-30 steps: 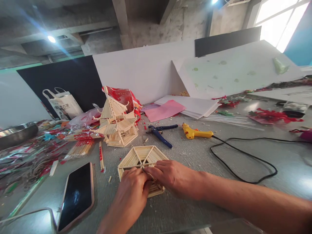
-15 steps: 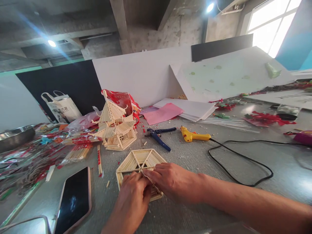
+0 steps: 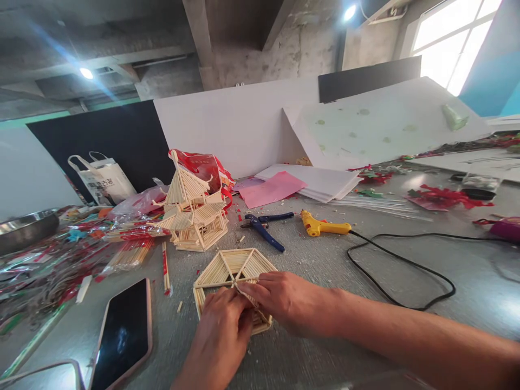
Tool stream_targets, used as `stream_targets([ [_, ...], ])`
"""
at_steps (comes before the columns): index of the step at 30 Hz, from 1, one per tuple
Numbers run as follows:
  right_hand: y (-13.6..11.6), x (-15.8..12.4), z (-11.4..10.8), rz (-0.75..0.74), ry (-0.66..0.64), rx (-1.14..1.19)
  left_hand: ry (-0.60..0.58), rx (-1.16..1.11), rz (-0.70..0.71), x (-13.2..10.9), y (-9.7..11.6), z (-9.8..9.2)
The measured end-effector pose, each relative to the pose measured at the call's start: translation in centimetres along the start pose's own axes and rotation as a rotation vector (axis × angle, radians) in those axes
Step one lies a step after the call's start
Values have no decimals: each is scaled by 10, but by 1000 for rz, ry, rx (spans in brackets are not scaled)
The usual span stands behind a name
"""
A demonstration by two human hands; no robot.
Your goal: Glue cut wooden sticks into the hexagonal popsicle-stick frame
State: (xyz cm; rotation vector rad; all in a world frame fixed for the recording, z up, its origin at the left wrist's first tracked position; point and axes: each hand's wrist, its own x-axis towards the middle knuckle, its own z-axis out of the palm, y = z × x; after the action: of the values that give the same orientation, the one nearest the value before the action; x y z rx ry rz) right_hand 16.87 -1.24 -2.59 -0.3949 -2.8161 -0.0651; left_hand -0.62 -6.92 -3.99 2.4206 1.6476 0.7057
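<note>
A many-sided frame of pale wooden sticks (image 3: 221, 266) lies on the grey table, its triangular panels meeting near the middle. Over its lower left part is my left hand (image 3: 223, 327), fingers bent and pressed onto the sticks near the centre. My right hand (image 3: 286, 303) reaches in from the right, its fingers together on the frame's right side, close to the left fingertips. Both hands grip the frame, though the undersides of the fingers are hidden. Behind it stands a small stick-built tower (image 3: 190, 211) with a pointed roof.
Navy cutters (image 3: 266, 232) and a yellow glue gun (image 3: 320, 225) with a looping black cord lie beyond the frame. A phone (image 3: 124, 330) rests at the left, near wrapped stick bundles (image 3: 128, 254) and plastic scraps. Pink paper (image 3: 272, 189) and white boards are farther back.
</note>
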Motion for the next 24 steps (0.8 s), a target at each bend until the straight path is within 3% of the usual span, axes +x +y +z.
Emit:
stream_targets([
  [8,-5,3,-6,8,83,21,-8,-8,24,-2,-1,-2],
  [16,-3,1,-17,17,171,72,115,-35,62,-1,1,-6],
  [19,8,-2,-32,155,394,129,183,-57,41,-2,3,-26],
  [22,26,-5,-45,423,654,132,361,-189,-49,1,7,-53],
  [24,38,-6,-47,569,737,88,540,-401,-143,11,10,-70],
])
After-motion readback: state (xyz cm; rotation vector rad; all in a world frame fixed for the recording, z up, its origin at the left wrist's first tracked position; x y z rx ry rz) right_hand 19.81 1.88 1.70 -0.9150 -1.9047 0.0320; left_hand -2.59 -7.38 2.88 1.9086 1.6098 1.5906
